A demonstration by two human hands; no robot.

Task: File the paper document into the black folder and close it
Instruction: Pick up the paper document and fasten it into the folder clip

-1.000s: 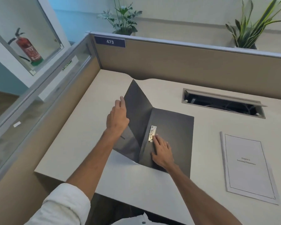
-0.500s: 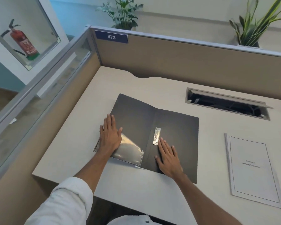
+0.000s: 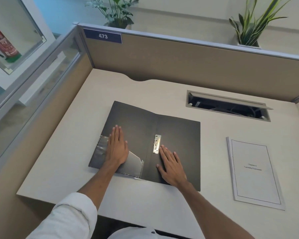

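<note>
Flanking open black folder (image 3: 176, 135): paper document (image 3: 254, 173), right.

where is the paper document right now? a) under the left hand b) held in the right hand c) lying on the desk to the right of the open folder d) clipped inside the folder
c: the paper document lies flat on the desk, apart from the open black folder, while the left hand and right hand both press flat on the folder.
</note>
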